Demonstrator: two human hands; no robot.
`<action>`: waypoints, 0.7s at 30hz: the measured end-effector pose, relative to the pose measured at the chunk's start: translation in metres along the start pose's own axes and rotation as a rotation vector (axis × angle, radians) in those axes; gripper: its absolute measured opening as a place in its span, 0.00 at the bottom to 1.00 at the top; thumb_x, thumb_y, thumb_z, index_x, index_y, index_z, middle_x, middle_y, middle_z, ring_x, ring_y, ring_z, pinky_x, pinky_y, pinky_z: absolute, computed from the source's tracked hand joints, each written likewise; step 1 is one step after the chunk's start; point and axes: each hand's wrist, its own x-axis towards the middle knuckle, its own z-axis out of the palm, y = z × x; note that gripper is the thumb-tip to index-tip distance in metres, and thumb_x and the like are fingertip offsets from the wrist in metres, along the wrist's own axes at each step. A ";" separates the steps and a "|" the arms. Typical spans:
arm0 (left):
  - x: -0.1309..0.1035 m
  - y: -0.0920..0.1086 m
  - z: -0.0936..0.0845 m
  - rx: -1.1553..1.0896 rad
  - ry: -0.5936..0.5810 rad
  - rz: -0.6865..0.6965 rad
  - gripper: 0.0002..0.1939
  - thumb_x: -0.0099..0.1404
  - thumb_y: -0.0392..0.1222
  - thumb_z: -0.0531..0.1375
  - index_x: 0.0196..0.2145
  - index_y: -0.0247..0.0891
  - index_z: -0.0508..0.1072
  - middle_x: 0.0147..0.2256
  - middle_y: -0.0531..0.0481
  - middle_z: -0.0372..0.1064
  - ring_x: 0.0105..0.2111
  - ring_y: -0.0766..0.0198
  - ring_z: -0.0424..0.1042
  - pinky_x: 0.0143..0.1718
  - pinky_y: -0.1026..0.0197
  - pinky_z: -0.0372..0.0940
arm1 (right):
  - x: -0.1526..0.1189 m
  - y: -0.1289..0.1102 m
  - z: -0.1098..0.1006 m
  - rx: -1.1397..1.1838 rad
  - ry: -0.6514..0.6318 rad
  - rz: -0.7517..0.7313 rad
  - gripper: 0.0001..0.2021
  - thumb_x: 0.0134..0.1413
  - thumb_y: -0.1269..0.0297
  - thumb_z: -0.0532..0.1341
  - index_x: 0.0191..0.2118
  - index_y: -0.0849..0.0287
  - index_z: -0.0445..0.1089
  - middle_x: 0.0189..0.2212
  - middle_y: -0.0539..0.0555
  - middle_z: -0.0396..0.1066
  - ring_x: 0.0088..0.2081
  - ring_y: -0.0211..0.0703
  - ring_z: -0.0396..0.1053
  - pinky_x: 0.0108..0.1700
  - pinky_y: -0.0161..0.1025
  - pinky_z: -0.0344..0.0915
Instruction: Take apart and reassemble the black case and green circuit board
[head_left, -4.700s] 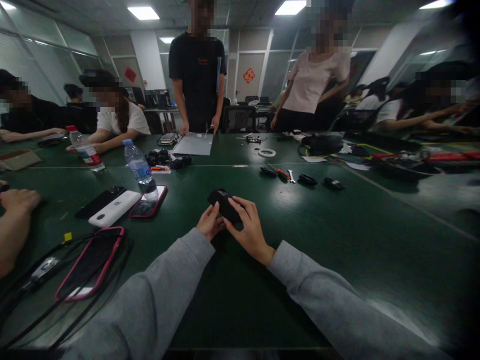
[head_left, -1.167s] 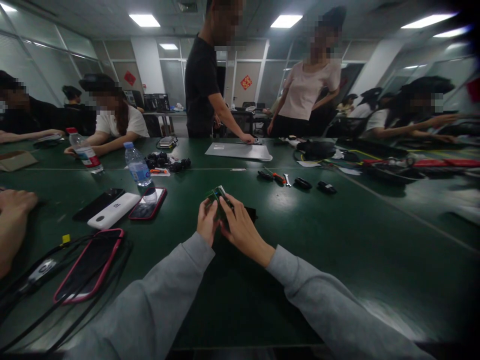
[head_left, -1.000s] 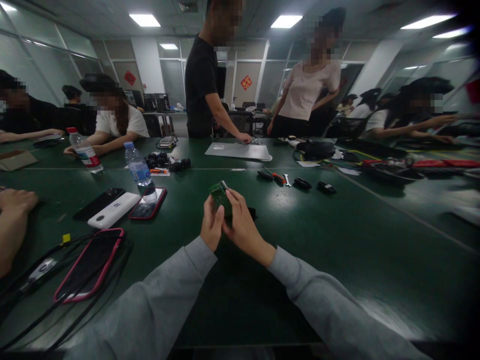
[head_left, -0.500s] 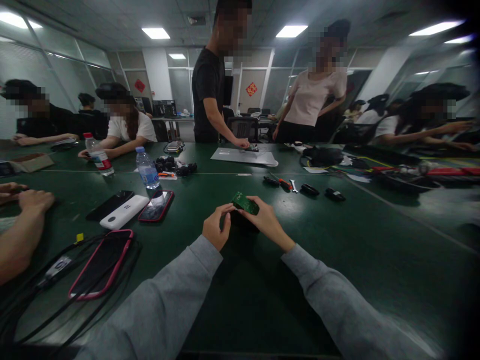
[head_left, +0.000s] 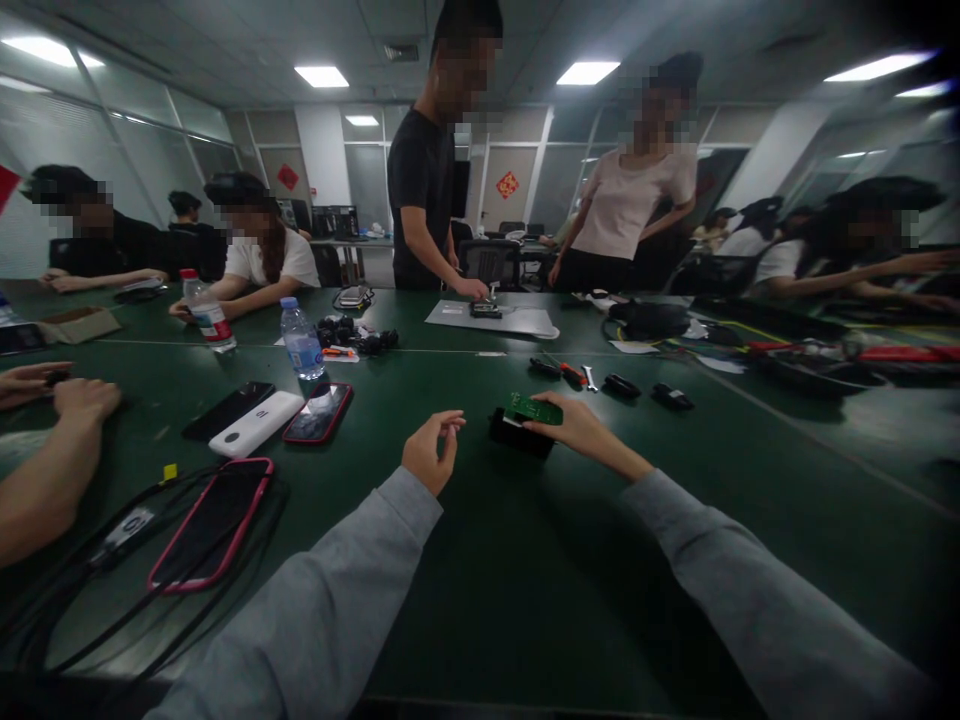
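In the head view my right hand (head_left: 571,424) grips the edge of a green circuit board (head_left: 534,406) between thumb and fingers. A black box-shaped part (head_left: 517,434) sits right under the board; whether the two are joined I cannot tell. My left hand (head_left: 433,452) is off to the left of them, fingers loosely bent, thumb apart, with nothing visible in it.
Beyond my hands lie black parts (head_left: 621,386), an orange-handled screwdriver (head_left: 574,375) and a small wrench (head_left: 590,378). To the left are phones (head_left: 319,413), a white power bank (head_left: 255,424), cables and a water bottle (head_left: 302,345). A co-worker's hands (head_left: 82,395) are at far left.
My right hand has moved right with the circuit board. My left hand has come away from it and is now apart. The black part shows more clearly under the board.
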 end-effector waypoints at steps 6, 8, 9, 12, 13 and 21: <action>0.000 -0.006 -0.002 0.035 0.008 0.046 0.13 0.59 0.41 0.56 0.43 0.39 0.71 0.38 0.43 0.71 0.37 0.60 0.70 0.46 0.54 0.63 | 0.007 -0.007 0.012 -0.032 0.004 -0.065 0.22 0.47 0.53 0.62 0.47 0.58 0.65 0.41 0.55 0.69 0.40 0.46 0.69 0.43 0.43 0.65; 0.001 -0.012 -0.003 0.148 -0.012 0.141 0.14 0.61 0.40 0.54 0.45 0.38 0.69 0.38 0.44 0.71 0.36 0.62 0.70 0.42 0.55 0.65 | 0.008 -0.007 0.019 -0.068 -0.004 -0.102 0.22 0.47 0.53 0.62 0.47 0.58 0.65 0.43 0.55 0.68 0.43 0.47 0.68 0.45 0.44 0.64; 0.002 -0.015 -0.003 0.210 -0.024 0.193 0.14 0.62 0.39 0.53 0.45 0.38 0.68 0.38 0.45 0.71 0.35 0.63 0.70 0.41 0.56 0.66 | 0.008 -0.006 0.021 -0.087 -0.008 -0.118 0.22 0.47 0.54 0.62 0.47 0.59 0.65 0.43 0.56 0.68 0.44 0.47 0.67 0.46 0.44 0.64; 0.002 -0.021 -0.005 0.341 -0.045 0.288 0.14 0.63 0.37 0.51 0.47 0.37 0.65 0.39 0.46 0.71 0.34 0.65 0.70 0.38 0.58 0.67 | 0.004 0.008 0.020 -0.127 -0.019 -0.136 0.22 0.48 0.53 0.61 0.48 0.58 0.64 0.44 0.56 0.67 0.44 0.48 0.67 0.47 0.44 0.63; 0.002 -0.022 -0.005 0.361 -0.047 0.297 0.15 0.63 0.36 0.50 0.48 0.38 0.64 0.39 0.46 0.71 0.34 0.66 0.70 0.37 0.59 0.67 | 0.001 0.018 0.016 -0.139 -0.018 -0.130 0.23 0.49 0.53 0.61 0.49 0.58 0.63 0.44 0.56 0.67 0.44 0.48 0.67 0.47 0.44 0.63; 0.001 -0.022 -0.007 0.412 -0.091 0.281 0.15 0.64 0.36 0.49 0.48 0.37 0.63 0.40 0.45 0.70 0.35 0.65 0.71 0.37 0.58 0.68 | -0.062 0.127 -0.076 -0.306 0.208 0.285 0.23 0.46 0.55 0.64 0.46 0.63 0.67 0.38 0.65 0.69 0.36 0.47 0.69 0.37 0.41 0.62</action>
